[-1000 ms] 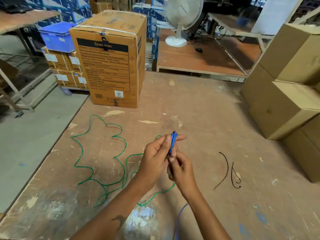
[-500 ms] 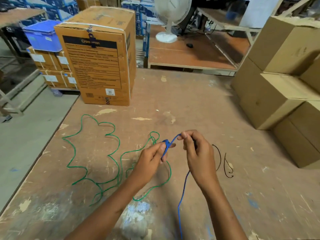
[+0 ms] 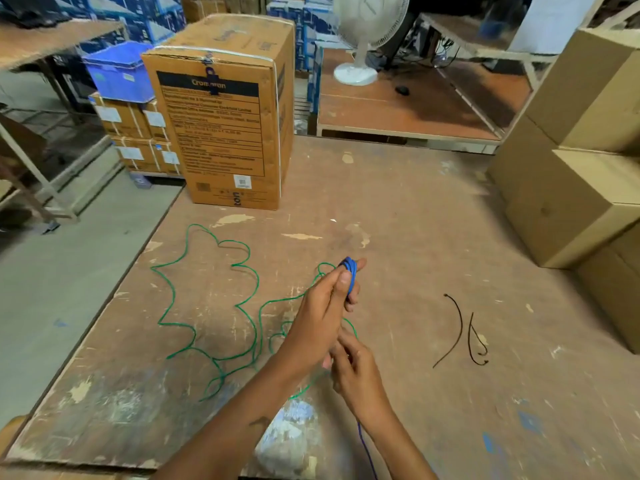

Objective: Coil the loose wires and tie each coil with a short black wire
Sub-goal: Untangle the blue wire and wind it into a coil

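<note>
The blue bin (image 3: 116, 71) is sitting far left on stacked small boxes (image 3: 136, 136); can't see what's inside it. Next to it, the big printed box (image 3: 225, 112) is standing on the worn table (image 3: 415, 237), taped shut. Way over on the right the plain boxes (image 3: 571, 161) are piled up, all closed too.

The green wire (image 3: 207, 296) is lying loose & wiggly on the table's left side. The left hand (image 3: 325, 313) is held up over the table, thumb and fingers pinching the blue wire coil (image 3: 349, 275) near its top. The right hand (image 3: 356, 372) is sitting lower, just under the left one, fingers curled (pretty sure around the blue wire's tail, but the grip itself is hidden). The blue tail (image 3: 367, 455) is hanging down past the wrist to the bottom edge. Two short black wires (image 3: 464, 330) are lying on the table to the right, apart from both hands.

Vs half a sec ago: the right hand was up high beside the coil, pulling wire over it; now it's dropped below the left hand. The coil is looking fatter. Green & black wires haven't moved.
</note>
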Motion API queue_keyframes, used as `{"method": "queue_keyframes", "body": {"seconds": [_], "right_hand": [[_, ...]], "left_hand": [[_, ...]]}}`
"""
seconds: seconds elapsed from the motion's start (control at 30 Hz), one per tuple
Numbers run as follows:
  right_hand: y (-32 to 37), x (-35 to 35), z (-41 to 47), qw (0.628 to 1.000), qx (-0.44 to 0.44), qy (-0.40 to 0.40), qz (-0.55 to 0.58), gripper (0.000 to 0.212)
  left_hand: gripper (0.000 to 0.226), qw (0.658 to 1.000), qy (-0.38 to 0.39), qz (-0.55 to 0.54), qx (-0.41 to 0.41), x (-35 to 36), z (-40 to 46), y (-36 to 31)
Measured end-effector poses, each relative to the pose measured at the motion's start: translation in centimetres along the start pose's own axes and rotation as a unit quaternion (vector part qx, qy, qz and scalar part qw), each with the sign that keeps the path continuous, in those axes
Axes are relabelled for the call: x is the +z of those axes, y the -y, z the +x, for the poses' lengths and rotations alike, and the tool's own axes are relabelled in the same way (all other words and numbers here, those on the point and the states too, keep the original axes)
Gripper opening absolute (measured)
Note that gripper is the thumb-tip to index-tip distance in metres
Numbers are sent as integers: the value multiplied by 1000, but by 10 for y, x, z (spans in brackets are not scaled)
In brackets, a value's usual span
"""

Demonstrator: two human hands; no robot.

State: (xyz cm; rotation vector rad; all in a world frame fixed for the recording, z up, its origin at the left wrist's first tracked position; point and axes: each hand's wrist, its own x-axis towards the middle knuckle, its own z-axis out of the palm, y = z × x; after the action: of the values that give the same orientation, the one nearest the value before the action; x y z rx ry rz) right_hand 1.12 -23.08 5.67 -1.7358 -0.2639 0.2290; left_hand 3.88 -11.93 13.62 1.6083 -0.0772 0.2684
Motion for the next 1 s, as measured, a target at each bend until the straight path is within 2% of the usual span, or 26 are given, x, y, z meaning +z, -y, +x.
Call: {"method": "queue_keyframes", "body": {"seconds": [0.1, 0.2, 0.27, 0.37, 0.43, 0.47, 0.6, 0.7, 0.83, 0.93, 1.0], "right_hand": [[8, -4, -26, 999, 3, 32, 15, 25], [28, -24, -34, 998, 25, -7, 64, 25], [47, -42, -28, 998, 21, -21, 56, 26], [76, -65, -6, 995, -40, -58, -65, 25], [88, -75, 20, 978, -76, -112, -156, 25], [91, -78, 35, 975, -80, -131, -161, 23], [72, -69, 78, 992, -27, -119, -37, 16], [47, -44, 77, 993, 46, -92, 64, 26], [32, -15, 39, 991, 40, -34, 127, 45], [22, -4, 6, 997, 13, -2, 79, 31], [15, -2, -15, 999, 0, 26, 19, 27]], "left_hand": [[34, 997, -34, 68, -1, -9, 21, 11], [32, 992, -34, 124, -11, -25, 35, 34], [29, 989, -5, 150, -2, -28, 32, 45], [31, 973, 75, 214, 38, -17, 13, 54], [35, 986, 83, 144, 9, -5, 1, 51], [36, 993, 72, 94, -8, -1, -4, 48], [42, 997, 21, -53, -50, 5, -15, 31], [48, 990, 2, -125, -60, -1, -14, 19], [41, 979, 8, -197, -55, -7, -11, -1], [44, 972, -37, -223, -58, -10, 2, -10], [44, 981, -73, -175, -31, -13, 14, -11]]}}
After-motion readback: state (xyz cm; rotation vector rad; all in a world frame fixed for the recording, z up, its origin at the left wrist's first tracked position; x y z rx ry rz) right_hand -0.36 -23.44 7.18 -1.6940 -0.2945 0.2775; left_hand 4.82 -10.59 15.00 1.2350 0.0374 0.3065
